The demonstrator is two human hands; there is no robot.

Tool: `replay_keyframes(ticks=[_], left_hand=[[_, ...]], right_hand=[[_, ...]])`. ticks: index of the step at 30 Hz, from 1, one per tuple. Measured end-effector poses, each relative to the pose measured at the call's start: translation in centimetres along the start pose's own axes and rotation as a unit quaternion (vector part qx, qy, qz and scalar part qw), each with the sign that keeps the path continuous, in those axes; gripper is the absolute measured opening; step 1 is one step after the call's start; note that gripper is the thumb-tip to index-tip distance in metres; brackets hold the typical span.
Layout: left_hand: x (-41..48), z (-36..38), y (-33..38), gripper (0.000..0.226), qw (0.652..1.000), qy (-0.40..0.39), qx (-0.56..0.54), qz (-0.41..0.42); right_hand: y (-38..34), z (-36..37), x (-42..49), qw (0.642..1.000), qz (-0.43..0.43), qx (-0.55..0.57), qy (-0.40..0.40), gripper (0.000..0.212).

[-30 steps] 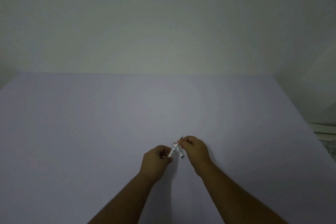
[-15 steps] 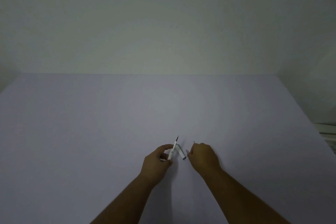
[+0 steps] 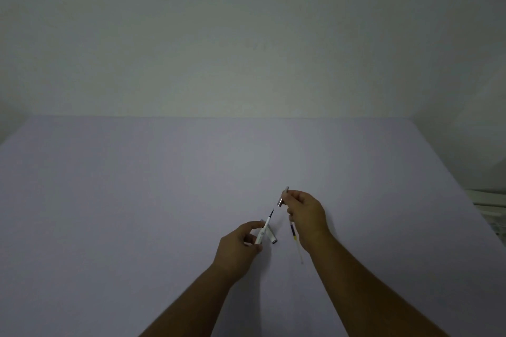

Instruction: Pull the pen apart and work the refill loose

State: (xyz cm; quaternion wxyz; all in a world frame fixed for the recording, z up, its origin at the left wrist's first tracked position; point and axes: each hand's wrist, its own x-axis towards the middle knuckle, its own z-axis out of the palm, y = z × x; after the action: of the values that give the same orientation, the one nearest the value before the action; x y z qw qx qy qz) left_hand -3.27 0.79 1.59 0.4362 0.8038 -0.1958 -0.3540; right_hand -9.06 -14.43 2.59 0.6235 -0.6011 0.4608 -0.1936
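My left hand (image 3: 240, 243) grips a white pen barrel (image 3: 263, 230) that points up and away, its dark refill tip sticking out at the top. A short white cap (image 3: 273, 238) lies on the table right beside that hand. My right hand (image 3: 308, 213) pinches a small silver pen tip piece (image 3: 282, 198) between thumb and fingers, held above and to the right of the barrel. A thin refill (image 3: 295, 241) with a dark and yellow section lies on the table under my right wrist.
A wide pale lilac table (image 3: 137, 200) runs up to a plain light wall (image 3: 246, 35). Past the table's right edge a white object (image 3: 490, 200) shows in part.
My right hand has lifted up and to the right, away from the left hand, carrying the silver tip piece. The refill on the table has come into sight beneath it.
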Motion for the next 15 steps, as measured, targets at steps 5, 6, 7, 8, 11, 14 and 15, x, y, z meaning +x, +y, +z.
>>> replay_keyframes(ticks=[5, 6, 7, 8, 11, 14, 15], left_hand=[[-0.2, 0.0, 0.3, 0.039, 1.000, 0.002, 0.001, 0.007], [-0.2, -0.1, 0.4, 0.038, 1.000, 0.003, 0.003, 0.008], [-0.2, -0.1, 0.4, 0.038, 1.000, 0.004, 0.004, 0.008], [-0.2, 0.0, 0.5, 0.037, 1.000, 0.004, 0.005, 0.008], [-0.3, 0.0, 0.6, 0.037, 1.000, 0.004, 0.009, 0.012], [-0.5, 0.0, 0.7, 0.038, 1.000, 0.003, 0.008, 0.015], [-0.5, 0.0, 0.7, 0.038, 1.000, 0.002, 0.009, 0.017]], right_hand=[[-0.3, -0.1, -0.5, 1.000, -0.008, 0.004, -0.006, 0.014], [-0.3, -0.1, -0.7, 1.000, -0.009, 0.001, -0.009, 0.014], [-0.4, -0.1, -0.8, 1.000, -0.010, 0.000, -0.013, 0.013], [-0.4, -0.2, -0.8, 1.000, -0.011, 0.001, -0.019, 0.011], [-0.3, -0.2, -1.1, 1.000, -0.013, 0.010, -0.019, 0.006], [-0.4, -0.4, -1.1, 1.000, -0.017, 0.024, 0.006, 0.004], [-0.4, -0.5, -1.1, 0.999, -0.019, 0.024, 0.012, 0.005]])
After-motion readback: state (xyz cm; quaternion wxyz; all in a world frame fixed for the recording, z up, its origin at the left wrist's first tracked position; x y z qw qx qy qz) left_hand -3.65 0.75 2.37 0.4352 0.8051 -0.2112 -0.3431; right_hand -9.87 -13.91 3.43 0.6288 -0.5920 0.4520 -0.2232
